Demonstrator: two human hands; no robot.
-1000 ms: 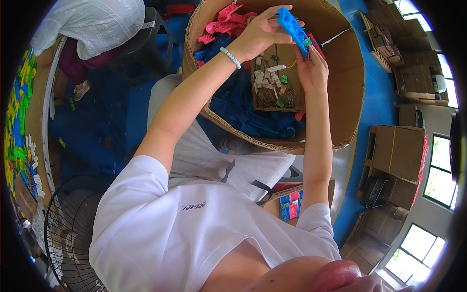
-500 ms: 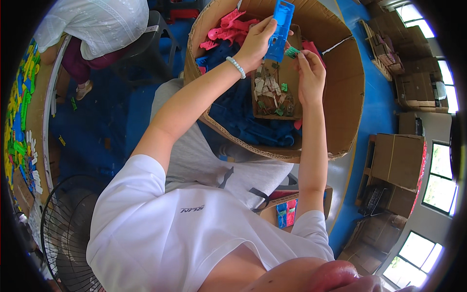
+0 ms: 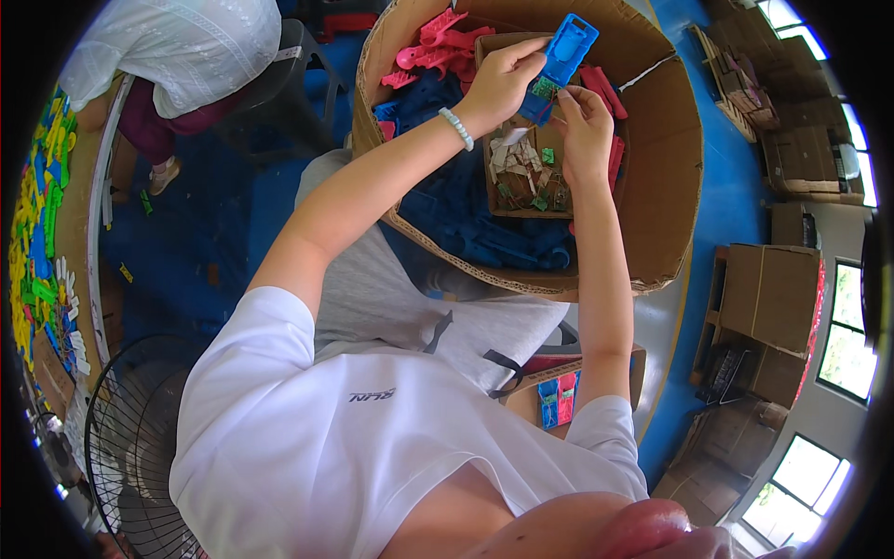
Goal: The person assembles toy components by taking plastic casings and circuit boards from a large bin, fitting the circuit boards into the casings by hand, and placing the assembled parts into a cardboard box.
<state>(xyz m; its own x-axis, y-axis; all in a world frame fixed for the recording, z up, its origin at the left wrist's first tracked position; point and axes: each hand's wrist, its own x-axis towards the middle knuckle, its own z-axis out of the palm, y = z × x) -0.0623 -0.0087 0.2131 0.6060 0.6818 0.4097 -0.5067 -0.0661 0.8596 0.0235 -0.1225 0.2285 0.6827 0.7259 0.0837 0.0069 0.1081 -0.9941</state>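
My left hand [image 3: 506, 82] is closed round the side of a blue plastic housing [image 3: 570, 48], held tilted above the big carton. A small green circuit board [image 3: 545, 88] lies against the lower part of the housing. My right hand [image 3: 587, 126] pinches at the board's edge, thumb and fingers together. Beneath both hands is a small cardboard tray [image 3: 531, 213], holding white paper-like scraps [image 3: 520, 163] and several green boards [image 3: 548, 156].
The big carton [image 3: 667, 177] holds pink plastic parts [image 3: 438, 47] and blue plastic parts [image 3: 475, 228]. A person [image 3: 186, 56] sits at the upper left beside a table of coloured parts [image 3: 39, 224]. A black fan [image 3: 140, 438] stands at lower left; stacked boxes [image 3: 764, 289] line the right.
The green board has gone from beside the blue housing to lying against its lower part. The housing has tilted and shifted right; my right hand has come closer to it.
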